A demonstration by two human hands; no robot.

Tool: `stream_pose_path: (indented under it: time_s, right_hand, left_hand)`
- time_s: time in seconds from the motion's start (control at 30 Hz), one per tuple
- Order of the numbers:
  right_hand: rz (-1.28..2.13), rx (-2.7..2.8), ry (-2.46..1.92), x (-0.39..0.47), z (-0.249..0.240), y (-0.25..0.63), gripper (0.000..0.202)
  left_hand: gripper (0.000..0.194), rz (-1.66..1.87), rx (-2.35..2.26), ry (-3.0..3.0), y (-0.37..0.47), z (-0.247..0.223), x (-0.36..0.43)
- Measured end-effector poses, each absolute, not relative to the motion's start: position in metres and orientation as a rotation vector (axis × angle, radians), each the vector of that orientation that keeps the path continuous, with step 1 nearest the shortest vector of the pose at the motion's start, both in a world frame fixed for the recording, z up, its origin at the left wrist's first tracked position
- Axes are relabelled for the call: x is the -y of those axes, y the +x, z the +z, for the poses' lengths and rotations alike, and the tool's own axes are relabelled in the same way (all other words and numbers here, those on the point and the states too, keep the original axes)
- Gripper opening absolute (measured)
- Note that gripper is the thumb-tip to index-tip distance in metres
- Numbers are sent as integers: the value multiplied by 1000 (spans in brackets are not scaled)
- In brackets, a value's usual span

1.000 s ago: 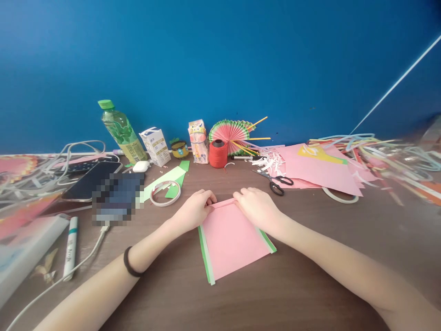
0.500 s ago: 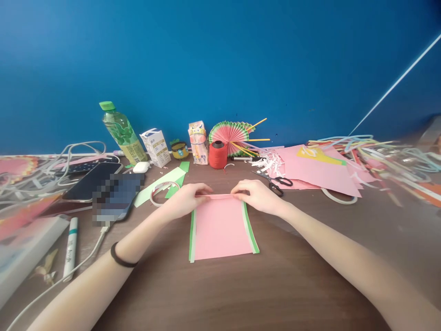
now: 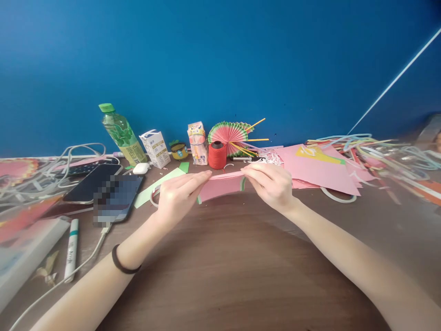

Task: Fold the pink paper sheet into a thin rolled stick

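Observation:
Between my two hands hangs a pink paper sheet [image 3: 222,187] with green edging, its upper edge folded into narrow layers. My left hand [image 3: 181,191] pinches the left end of the fold, with a black band on the wrist. At the right end, my right hand [image 3: 270,185] has thumb and fingers closed on the same fold. The paper is raised off the desk and tilted, so its face looks foreshortened. Partly behind my left hand lie a roll of tape [image 3: 154,196] and a pale green paper strip [image 3: 160,185].
Along the blue wall stand a green bottle [image 3: 122,133], a white carton [image 3: 155,148], a red thread spool [image 3: 217,155] and a pleated paper fan [image 3: 227,134]. Pink sheets [image 3: 320,170] lie at right. Phones [image 3: 119,197], a cable and a marker [image 3: 71,250] are at left.
Both hands have lifted the pink paper off the desk and tilted it, its lower edge now higher. The scissors at right are now hidden behind my right hand.

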State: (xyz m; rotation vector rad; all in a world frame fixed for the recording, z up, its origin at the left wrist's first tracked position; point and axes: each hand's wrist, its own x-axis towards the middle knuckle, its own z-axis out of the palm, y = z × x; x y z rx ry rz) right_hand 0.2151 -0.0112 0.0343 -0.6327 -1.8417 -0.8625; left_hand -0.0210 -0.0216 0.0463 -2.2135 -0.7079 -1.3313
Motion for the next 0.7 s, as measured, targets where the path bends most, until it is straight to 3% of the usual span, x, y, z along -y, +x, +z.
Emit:
stream_pose_path:
  time_s: [0.2,0.33,0.5,0.7]
  right_hand:
    - [-862,1850,-625,12,38,215,8]
    - [-744,1940,-614,4,33,218,9]
    - [-337,2145,-641,-6,22,221,15]
    - [281,2283,-952,-4,24,222,14]
  left_hand:
    - [17,-1265,651,-2203,-22,51,23]
    - [20,-1140,952,-2345,-23,55,23]
    - [24,-724,1558,-2748,-28,62,20]
    - [27,-456,1835,-3030,-35,61,9]
